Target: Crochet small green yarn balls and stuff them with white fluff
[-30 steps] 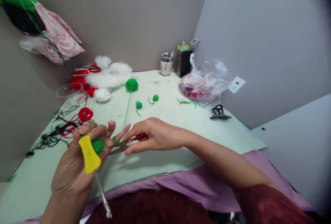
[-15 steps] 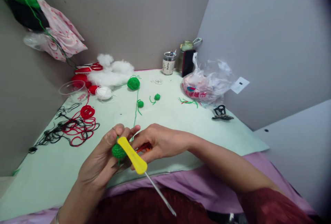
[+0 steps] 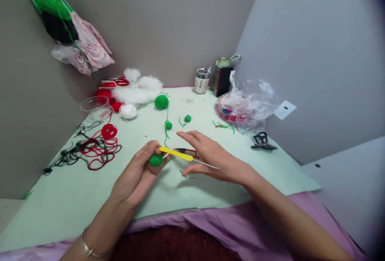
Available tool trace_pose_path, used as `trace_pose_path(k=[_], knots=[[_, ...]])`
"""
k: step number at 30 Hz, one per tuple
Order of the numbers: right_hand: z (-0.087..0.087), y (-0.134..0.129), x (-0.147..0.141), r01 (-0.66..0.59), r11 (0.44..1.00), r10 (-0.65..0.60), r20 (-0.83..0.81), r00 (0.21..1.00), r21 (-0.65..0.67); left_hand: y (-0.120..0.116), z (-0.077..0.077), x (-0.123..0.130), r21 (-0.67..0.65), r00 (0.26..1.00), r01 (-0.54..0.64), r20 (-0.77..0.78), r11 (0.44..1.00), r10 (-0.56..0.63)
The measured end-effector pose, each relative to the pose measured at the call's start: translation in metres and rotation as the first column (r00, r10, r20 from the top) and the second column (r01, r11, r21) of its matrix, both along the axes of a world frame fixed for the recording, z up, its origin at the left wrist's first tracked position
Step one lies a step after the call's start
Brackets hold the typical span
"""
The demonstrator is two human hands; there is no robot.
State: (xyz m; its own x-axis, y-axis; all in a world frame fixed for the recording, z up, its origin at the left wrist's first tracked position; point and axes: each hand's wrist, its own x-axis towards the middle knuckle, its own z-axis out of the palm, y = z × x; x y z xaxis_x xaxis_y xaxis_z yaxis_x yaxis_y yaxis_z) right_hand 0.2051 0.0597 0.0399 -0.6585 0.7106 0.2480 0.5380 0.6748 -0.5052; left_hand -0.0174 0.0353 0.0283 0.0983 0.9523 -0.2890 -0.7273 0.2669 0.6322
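My left hand (image 3: pixel 142 168) is closed around a small green crocheted ball (image 3: pixel 156 160). A crochet hook with a yellow handle (image 3: pixel 177 153) sticks out from the same hand, its metal shaft pointing right. My right hand (image 3: pixel 210 156) is spread, thumb and fingers apart, with nothing gripped. Thread snips (image 3: pixel 187 151) with dark blades and red-orange handles show behind the hook, by the right fingers; whether they touch the palm is hidden. A short green yarn scrap (image 3: pixel 182 173) lies below the right thumb. Green yarn runs from the left hand toward a green yarn ball (image 3: pixel 161 101).
Two small green balls (image 3: pixel 187 119) sit mid-table. Tangled red and black yarn (image 3: pixel 99 146) and white stuffing (image 3: pixel 135 88) are left. A jar of pens (image 3: pixel 202 81), phone (image 3: pixel 224 81), plastic bag (image 3: pixel 240 106) and black claw clip (image 3: pixel 263 142) stand at the back and right.
My right hand has opened and moved right, away from the left hand; the snips are out of its grip. The hook has swung from steeply slanted to nearly level.
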Motion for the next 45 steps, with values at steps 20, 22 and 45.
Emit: trace_pose_path(k=[20,22,45], knots=[[0.006,0.023,-0.001,0.185,0.941,-0.292,-0.401,0.868,-0.283,0.029,-0.012,0.013,0.209,0.767,0.436,-0.594,0.875,-0.241],[0.007,0.026,-0.01,-0.003,0.877,-0.208,-0.385,0.899,-0.481,0.043,-0.006,0.013,0.299,0.686,0.459,-0.718,0.836,-0.121],[-0.022,0.058,-0.015,-0.241,0.619,-0.468,-0.598,0.65,-0.747,0.079,-0.029,0.005,0.269,0.736,0.504,-0.63,0.821,-0.247]])
